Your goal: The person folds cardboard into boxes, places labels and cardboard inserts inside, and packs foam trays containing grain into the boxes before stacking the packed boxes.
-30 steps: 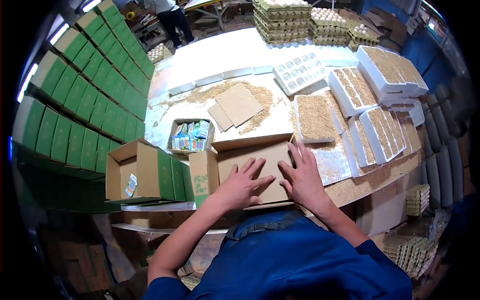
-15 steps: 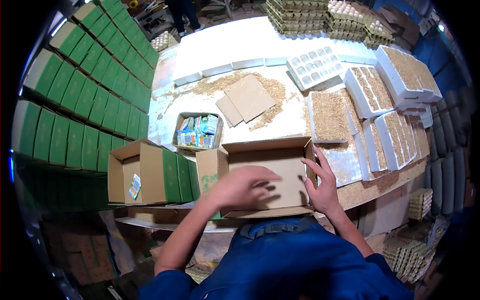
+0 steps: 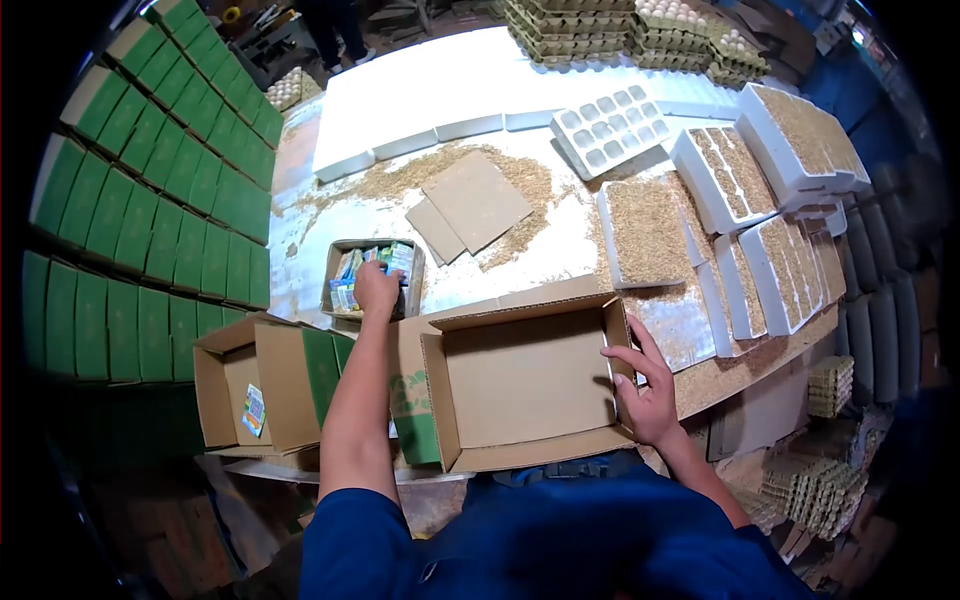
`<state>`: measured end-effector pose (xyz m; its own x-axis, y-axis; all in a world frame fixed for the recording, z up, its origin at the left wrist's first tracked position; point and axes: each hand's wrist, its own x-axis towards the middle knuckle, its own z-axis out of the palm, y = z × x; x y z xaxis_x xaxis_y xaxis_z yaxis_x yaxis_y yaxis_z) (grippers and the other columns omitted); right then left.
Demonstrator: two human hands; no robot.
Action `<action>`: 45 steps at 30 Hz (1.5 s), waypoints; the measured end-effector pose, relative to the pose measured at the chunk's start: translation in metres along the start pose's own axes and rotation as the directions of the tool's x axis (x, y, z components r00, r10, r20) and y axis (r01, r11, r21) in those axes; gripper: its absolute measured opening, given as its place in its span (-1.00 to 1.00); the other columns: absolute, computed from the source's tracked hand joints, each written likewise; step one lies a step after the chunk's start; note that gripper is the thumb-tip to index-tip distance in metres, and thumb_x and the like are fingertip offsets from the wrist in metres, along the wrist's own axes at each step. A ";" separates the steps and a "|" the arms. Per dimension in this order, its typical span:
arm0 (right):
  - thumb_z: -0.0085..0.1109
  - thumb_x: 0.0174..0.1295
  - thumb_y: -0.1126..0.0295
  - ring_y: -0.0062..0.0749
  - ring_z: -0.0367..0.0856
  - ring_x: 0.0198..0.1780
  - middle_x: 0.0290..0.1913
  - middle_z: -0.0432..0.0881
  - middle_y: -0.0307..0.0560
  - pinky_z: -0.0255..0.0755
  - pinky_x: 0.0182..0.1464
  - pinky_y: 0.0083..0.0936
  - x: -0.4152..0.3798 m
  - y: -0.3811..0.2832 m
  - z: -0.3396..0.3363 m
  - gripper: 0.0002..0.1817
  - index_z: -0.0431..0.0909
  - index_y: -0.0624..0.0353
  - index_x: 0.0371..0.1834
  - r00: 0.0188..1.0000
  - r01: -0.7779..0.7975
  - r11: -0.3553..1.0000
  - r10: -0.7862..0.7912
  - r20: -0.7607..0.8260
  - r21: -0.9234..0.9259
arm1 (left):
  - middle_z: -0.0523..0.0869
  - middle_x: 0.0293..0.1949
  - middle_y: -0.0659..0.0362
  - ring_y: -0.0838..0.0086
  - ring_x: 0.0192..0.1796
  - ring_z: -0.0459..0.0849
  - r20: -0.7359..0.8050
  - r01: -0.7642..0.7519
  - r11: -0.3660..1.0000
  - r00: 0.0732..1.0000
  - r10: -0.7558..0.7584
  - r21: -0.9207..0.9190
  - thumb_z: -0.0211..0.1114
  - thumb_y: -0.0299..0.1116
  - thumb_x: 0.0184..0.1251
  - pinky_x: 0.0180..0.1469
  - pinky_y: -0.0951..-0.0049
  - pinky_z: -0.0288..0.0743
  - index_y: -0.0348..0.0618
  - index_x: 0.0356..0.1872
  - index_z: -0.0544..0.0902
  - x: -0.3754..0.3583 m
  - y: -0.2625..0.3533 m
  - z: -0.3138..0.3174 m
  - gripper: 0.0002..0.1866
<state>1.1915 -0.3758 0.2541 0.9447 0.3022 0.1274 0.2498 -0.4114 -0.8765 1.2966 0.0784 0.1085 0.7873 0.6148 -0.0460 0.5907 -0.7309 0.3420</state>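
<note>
Label pickup step — left hand (image 3: 376, 287) curled into the small box of leaflets (image 3: 370, 272) far-left, grip unclear, right hand (image 3: 645, 385) open on the empty carton (image 3: 525, 375) near centre — next calls for pinching one leaflet free.

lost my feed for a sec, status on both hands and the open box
Left hand reaching into small box of leaflets, grip hidden. Right hand open against right wall of open carton. Carton empty, upright on table edge. Nothing in the way.
</note>
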 end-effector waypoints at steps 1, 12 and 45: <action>0.08 0.05 0.62 0.17 0.27 0.52 0.49 0.27 0.36 0.16 0.49 -0.20 -0.001 0.000 0.000 -0.59 0.67 0.21 0.02 1.000 -0.011 1.000 0.011 0.000 0.027 | 0.75 -0.01 -0.06 0.04 0.04 0.71 0.001 0.033 0.999 0.999 -0.033 -0.011 0.58 -0.15 0.05 0.08 0.11 0.57 -0.11 0.00 0.77 -0.001 -0.002 0.001 -0.52; 0.07 0.09 0.58 0.18 0.28 0.51 0.48 0.28 0.38 0.15 0.49 -0.20 0.001 -0.003 0.000 -0.61 0.66 0.21 0.02 1.000 0.009 0.999 -0.009 0.010 0.042 | 0.71 0.02 -0.04 0.03 0.16 0.61 -0.143 0.026 0.999 0.990 -0.021 0.032 0.36 -0.37 0.22 0.13 0.13 0.53 -0.21 -0.10 0.76 0.003 -0.032 0.018 -0.75; 0.05 0.14 0.55 0.14 0.25 0.53 0.49 0.27 0.35 0.10 0.51 -0.20 -0.001 0.005 0.004 -0.62 0.66 0.22 0.03 1.000 0.016 0.990 -0.012 -0.027 0.137 | 0.76 -0.30 -0.09 0.01 -0.17 0.75 0.104 -0.405 0.851 0.913 0.394 0.334 0.30 -0.50 0.06 -0.12 0.07 0.62 -0.07 -0.37 0.78 0.013 -0.032 -0.061 -0.86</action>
<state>1.1908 -0.3750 0.2481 0.9471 0.2834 0.1506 0.2331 -0.2850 -0.9297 1.2771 0.1278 0.1540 0.9700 0.2431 -0.0047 0.2431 -0.9700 -0.0038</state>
